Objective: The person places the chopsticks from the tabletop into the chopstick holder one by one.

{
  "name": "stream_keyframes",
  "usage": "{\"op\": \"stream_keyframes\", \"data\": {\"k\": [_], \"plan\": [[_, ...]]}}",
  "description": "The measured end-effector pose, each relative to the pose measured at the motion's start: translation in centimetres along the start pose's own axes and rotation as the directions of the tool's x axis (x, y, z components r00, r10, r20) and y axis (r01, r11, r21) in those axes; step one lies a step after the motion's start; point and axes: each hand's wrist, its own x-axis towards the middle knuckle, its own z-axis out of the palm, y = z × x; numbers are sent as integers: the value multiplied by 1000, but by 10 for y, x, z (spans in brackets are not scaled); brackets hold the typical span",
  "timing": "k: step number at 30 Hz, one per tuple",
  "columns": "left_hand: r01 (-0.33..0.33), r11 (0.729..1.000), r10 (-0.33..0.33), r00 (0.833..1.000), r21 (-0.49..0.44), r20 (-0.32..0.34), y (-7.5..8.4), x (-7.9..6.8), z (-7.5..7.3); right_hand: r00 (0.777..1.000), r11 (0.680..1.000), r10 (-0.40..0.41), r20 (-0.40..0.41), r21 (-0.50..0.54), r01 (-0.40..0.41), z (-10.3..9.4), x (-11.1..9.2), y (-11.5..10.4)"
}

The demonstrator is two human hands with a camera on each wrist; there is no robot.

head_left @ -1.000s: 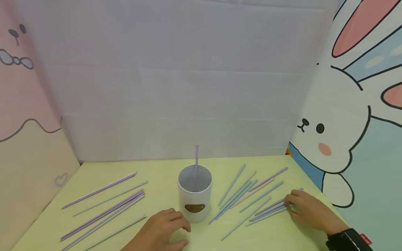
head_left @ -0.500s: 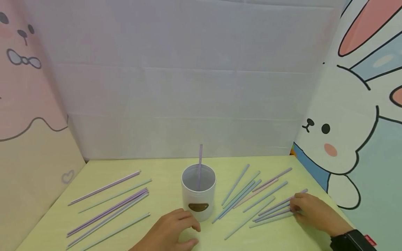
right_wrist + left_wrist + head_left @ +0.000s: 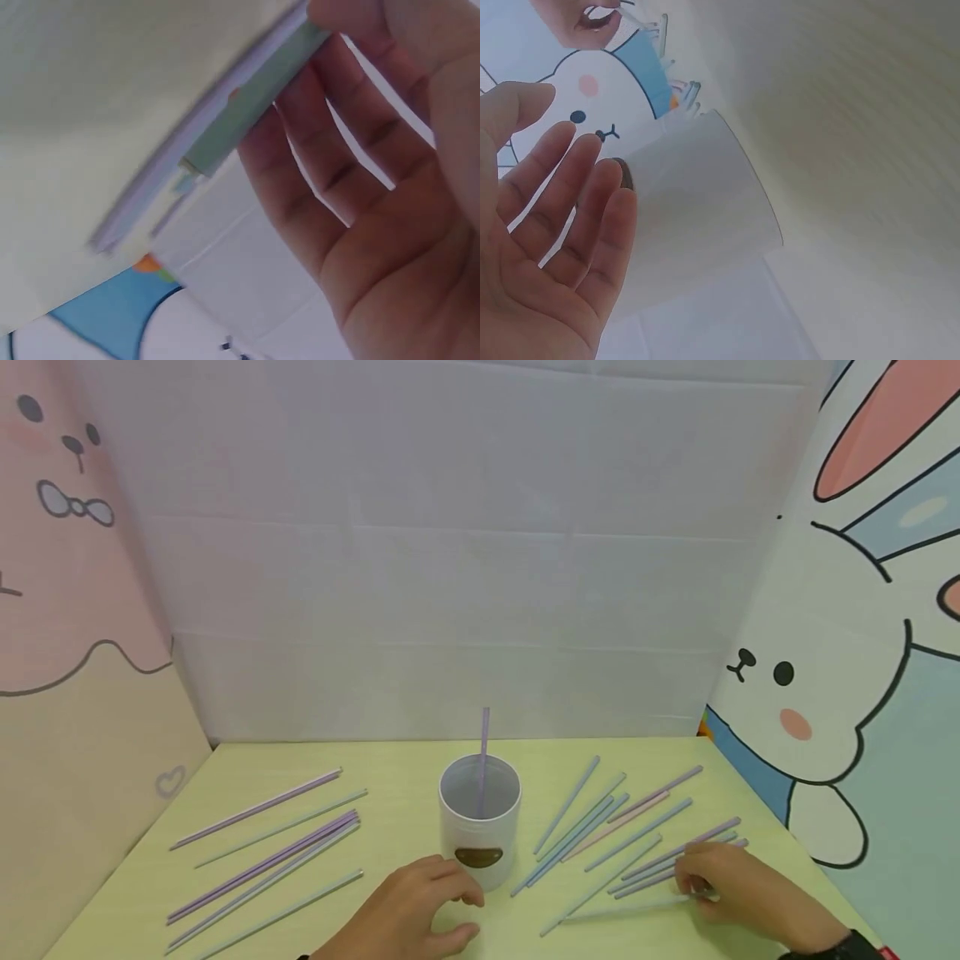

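Observation:
My right hand (image 3: 727, 889) pinches the end of a pale green straw (image 3: 618, 911), at the near side of a small group of purple and blue straws (image 3: 697, 839). In the right wrist view the green straw (image 3: 251, 105) runs up under thumb and index finger, the other fingers loosely bent. Beside the white cup (image 3: 478, 833) my left hand (image 3: 412, 906) stays with relaxed fingers and holds nothing. The left wrist view shows its palm (image 3: 547, 292) in front of the cup (image 3: 697, 202). One purple straw (image 3: 484, 731) stands in the cup, leaning on its inner wall.
Left of the cup lie several purple and green straws (image 3: 262, 864) in slanted rows. Between cup and right hand are several blue, green and pink straws (image 3: 592, 827). Behind the yellow table (image 3: 405, 777) rises a white backdrop (image 3: 450, 610), with cartoon-printed panels at both sides.
My right hand has drawn the green straw toward the near edge, apart from the straws beside it. The left hand keeps its pose by the cup; the head view has shifted slightly.

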Motion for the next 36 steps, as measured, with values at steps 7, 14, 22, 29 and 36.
{"op": "stream_keyframes", "data": {"k": [7, 14, 22, 29, 36], "plan": [[57, 998, -57, 998, 18, 1, 6, 11, -15, 999, 994, 10, 52, 112, -16, -20, 39, -59], [44, 995, -43, 999, 88, -17, 12, 24, -26, 997, 998, -1, 72, 66, -3, -20, 86, -105], [66, 995, -71, 996, 78, 59, 16, 25, -23, 997, 996, -79, 16, 34, 78, -4, 131, -138], [64, 996, -67, 996, 68, 55, 13, 24, -20, 992, 992, -121, -40, 32, 122, 2, 152, -154], [63, 996, -65, 997, 58, 39, 10, 26, -17, 990, 991, -129, -58, 32, 131, 2, 158, -161]]}}
